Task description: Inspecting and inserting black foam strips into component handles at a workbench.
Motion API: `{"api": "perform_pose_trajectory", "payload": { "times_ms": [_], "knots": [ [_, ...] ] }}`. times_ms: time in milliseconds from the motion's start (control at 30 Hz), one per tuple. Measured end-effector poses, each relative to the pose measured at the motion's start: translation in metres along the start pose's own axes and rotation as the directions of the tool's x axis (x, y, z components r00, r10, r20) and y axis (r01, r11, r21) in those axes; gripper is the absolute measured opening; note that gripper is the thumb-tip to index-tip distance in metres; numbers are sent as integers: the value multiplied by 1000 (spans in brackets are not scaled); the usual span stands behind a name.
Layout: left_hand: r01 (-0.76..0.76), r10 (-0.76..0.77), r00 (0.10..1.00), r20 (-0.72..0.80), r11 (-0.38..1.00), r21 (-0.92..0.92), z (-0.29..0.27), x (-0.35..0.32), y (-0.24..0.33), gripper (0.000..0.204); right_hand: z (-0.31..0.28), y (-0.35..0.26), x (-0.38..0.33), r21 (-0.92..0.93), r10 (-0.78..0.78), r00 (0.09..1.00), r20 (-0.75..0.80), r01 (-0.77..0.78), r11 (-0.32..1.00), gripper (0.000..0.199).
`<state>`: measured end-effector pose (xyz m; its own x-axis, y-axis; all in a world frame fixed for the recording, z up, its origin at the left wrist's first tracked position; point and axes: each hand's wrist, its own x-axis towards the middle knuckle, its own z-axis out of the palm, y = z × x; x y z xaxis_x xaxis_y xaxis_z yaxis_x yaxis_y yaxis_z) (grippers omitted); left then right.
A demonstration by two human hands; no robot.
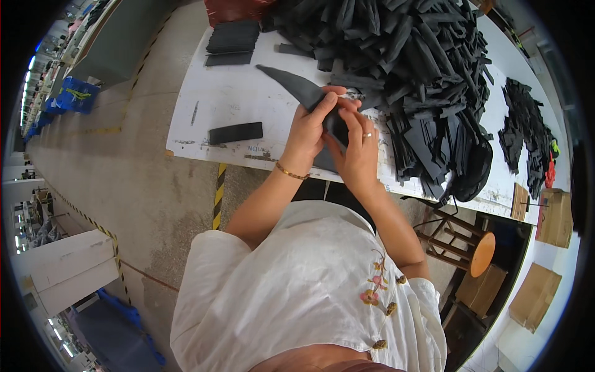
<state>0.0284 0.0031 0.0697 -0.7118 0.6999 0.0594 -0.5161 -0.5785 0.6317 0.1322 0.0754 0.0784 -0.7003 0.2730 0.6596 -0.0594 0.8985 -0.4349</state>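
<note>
Worktop (211,87) first: its near edge sits close under the work, so anything dropped short could land on the floor. Big heap of dark strips (396,49), far side and right: loose, steep; a right elbow or a careless pull could start a slide. Neat stack (232,40), far left: a sideways brush could fan it. Dark piece (294,84) is up over the near edge, tip free, pointing far left. Left hand (310,121) pinches it thumb-to-fingers; right hand (356,142) grips its near part, exact fingertip contact hidden. Limp, so uneven tension could skew it. Single strip (235,132), near left: easy to nudge off square. Ring (367,134): could snag cloth.
</note>
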Motion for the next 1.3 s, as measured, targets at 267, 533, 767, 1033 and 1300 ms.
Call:
{"api": "perform_pose_trajectory", "payload": {
  "times_ms": [267,533,767,1033,1300],
  "knots": [
    [-83,82,997,-16,994,-68,2,-14,-27,24,4,15,-10,144,28,986,166,-53,988,47],
    [-66,65,998,-13,995,-73,14,-18,-30,26,-14,17,0,196,-14,985,170,-20,980,28],
    [-46,37,993,-108,995,-84,0,-16,-19,28,-34,17,-5,109,109,936,333,-153,982,24],
    [-168,132,970,-205,971,-169,6,0,9,33,-44,33,4,181,-77,978,192,42,983,15],
    [-172,120,970,-212,953,-250,17,-9,-12,30,-35,33,12,231,-113,979,168,73,970,13]
  ]
}}
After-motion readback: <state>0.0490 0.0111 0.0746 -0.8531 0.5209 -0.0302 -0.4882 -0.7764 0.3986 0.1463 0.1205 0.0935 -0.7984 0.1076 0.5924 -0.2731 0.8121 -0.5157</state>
